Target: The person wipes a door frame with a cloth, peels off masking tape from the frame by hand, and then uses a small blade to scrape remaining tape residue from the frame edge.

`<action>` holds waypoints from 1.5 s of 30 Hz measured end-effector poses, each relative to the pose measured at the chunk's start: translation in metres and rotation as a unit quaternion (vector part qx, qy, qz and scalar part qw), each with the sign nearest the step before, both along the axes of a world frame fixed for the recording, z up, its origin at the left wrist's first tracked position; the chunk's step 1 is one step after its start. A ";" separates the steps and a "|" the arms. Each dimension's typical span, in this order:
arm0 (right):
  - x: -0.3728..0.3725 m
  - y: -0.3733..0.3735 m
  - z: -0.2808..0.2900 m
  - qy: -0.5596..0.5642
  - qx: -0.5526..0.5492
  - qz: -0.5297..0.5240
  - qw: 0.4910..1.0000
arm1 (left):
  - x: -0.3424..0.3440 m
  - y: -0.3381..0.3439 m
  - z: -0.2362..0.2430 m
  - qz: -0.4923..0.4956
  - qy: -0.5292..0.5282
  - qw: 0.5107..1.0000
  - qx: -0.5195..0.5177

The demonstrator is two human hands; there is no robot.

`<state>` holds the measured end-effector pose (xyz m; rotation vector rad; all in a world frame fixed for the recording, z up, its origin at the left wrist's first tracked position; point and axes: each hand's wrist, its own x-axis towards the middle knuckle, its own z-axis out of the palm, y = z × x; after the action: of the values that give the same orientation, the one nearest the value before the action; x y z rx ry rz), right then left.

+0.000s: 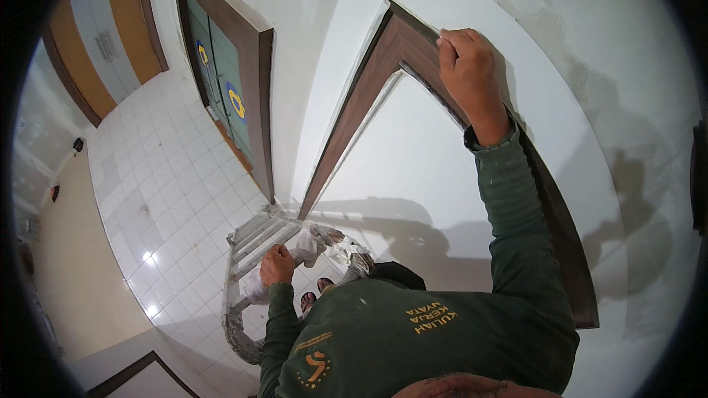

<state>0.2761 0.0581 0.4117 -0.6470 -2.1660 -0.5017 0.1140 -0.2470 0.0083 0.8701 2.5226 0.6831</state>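
In the head view, the right grip point(469, 65), fingers bunched, contents unclear, seems at work along the brown door frame point(360, 107) on the wall point(546, 81). The left grip point(276, 265) curls by the ladder point(240, 340), hold unclear; the next reach calls for balance.

Two bare hands: one left hand point(277, 265), one right hand point(464, 59). One angular brown wood-grain frame point(387, 55). One silvery, pale-spattered metal ladder point(234, 291). One dark green long-sleeved cloth shirt point(361, 332). Two feet in dark footwear point(307, 301). Two greenish glass door panels point(225, 66), two round blue-and-yellow stickers point(236, 102). Two tan upright panels point(133, 15). Crumpled translucent plastic point(307, 248): pieces cannot be counted.
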 end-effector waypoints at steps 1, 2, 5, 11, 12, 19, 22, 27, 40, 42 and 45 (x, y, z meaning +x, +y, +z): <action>0.002 -0.001 0.002 0.005 -0.004 0.008 1.000 | -0.004 0.005 -0.012 0.000 0.003 1.000 0.000; 0.001 -0.004 0.002 0.011 -0.008 0.020 1.000 | -0.013 0.009 -0.029 -0.007 -0.027 0.995 0.101; 0.011 -0.019 0.001 0.039 -0.015 0.036 0.998 | -0.030 0.047 -0.010 -0.037 -0.021 0.973 0.228; 0.039 -0.068 -0.029 0.098 -0.198 0.086 0.971 | -0.067 0.184 0.199 -0.115 -0.016 0.881 0.458; 0.045 -0.077 -0.028 0.103 -0.195 0.092 0.971 | -0.077 0.214 0.217 -0.164 0.079 0.819 0.544; 0.100 -0.097 -0.042 0.097 -0.276 0.116 0.949 | -0.073 0.329 0.363 -0.236 0.012 0.813 0.532; 0.114 -0.097 -0.044 0.087 -0.298 0.119 0.943 | -0.068 0.348 0.375 -0.262 0.018 0.836 0.481; 0.125 -0.091 -0.045 0.093 -0.330 0.114 0.932 | -0.069 0.362 0.376 -0.275 -0.004 0.828 0.488; 0.122 -0.094 -0.042 0.058 -0.309 0.134 0.940 | -0.070 0.368 0.382 -0.310 0.042 0.846 0.432; 0.122 -0.094 -0.043 0.059 -0.312 0.131 0.939 | -0.068 0.372 0.378 -0.301 0.112 0.827 0.461; 0.122 -0.093 -0.044 0.054 -0.308 0.129 0.941 | -0.069 0.379 0.372 -0.293 0.170 0.796 0.502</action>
<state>0.3976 -0.0353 0.3675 -0.6789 -2.2539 0.3660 0.0448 0.1318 0.3805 2.1510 1.7773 1.7783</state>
